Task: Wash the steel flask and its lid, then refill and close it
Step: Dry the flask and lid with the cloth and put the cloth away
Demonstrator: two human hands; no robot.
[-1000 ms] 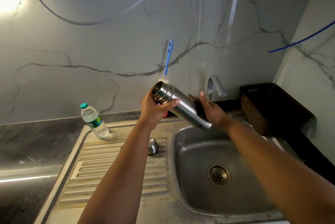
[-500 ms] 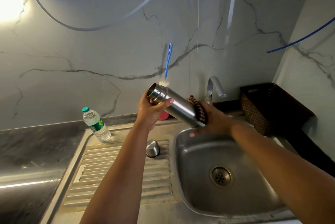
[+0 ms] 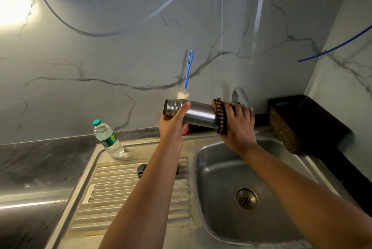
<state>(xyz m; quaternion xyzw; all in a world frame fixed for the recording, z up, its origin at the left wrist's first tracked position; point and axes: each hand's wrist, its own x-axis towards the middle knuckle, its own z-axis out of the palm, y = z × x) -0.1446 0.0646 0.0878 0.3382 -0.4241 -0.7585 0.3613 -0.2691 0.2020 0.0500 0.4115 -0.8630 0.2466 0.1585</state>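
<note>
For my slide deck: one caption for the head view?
Left hand holds open steel flask near-level above steel sink; right hand presses brown scrub pad round its base.

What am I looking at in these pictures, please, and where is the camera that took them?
There is no machine here: a person works with two bare hands, and the one camera sits on their head, looking forward and down, so the arms reach in from the bottom. The left hand grips the open neck of a steel flask, held nearly level above the sink. The right hand presses a dark scrubber round the flask's base, in front of the tap. On the ribbed drainboard stand a water bottle and a small dark lid, partly hidden by the left arm. A brown basket sits right of the sink, and a blue brush hangs on the wall.
</note>
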